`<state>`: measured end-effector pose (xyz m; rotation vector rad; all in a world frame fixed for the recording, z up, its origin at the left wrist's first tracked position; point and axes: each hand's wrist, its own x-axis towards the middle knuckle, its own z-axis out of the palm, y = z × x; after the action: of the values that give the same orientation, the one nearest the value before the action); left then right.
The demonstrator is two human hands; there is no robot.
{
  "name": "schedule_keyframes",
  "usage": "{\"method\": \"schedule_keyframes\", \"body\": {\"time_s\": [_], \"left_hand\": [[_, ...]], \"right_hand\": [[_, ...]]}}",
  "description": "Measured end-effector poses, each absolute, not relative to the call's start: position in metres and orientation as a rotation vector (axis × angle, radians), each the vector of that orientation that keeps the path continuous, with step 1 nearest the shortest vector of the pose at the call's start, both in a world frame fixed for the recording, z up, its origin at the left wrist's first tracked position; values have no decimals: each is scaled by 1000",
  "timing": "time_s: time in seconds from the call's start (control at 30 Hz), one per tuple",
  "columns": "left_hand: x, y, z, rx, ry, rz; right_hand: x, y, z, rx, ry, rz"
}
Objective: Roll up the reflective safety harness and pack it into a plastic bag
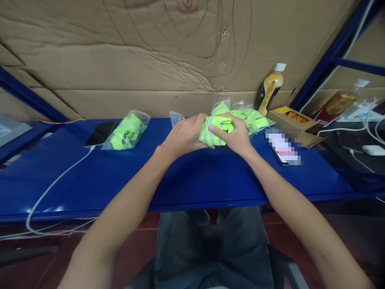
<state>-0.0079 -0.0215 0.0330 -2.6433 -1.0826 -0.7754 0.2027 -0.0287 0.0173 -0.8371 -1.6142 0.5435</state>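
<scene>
Between my two hands, above the blue tabletop (192,180), is a folded reflective vest (214,132), bright yellow-green with silver-grey strips. My left hand (186,134) wraps its left side, and my right hand (239,134) grips its right side with the thumb pressed on the front. Just behind my hands lie several clear bags (254,118) of the same bright fabric. Another bagged yellow-green bundle (128,130) rests apart on the left. A bit of clear plastic bag (176,117) shows behind my left hand; the rest of it is hidden.
A dark phone (100,133) with a white charging cable (57,180) lies at the left. On the right are a lit phone (282,147), an open cardboard box (296,120) and a drink bottle (271,88). A cardboard wall (120,68) closes off the back.
</scene>
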Motion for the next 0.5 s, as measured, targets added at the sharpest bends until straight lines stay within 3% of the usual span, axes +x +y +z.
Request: {"method": "schedule_keyframes", "body": {"time_s": [0.5], "left_hand": [[0,-26,32,-2587,-1083,-775]], "right_hand": [[194,-33,9,-850,-1570,453]]}}
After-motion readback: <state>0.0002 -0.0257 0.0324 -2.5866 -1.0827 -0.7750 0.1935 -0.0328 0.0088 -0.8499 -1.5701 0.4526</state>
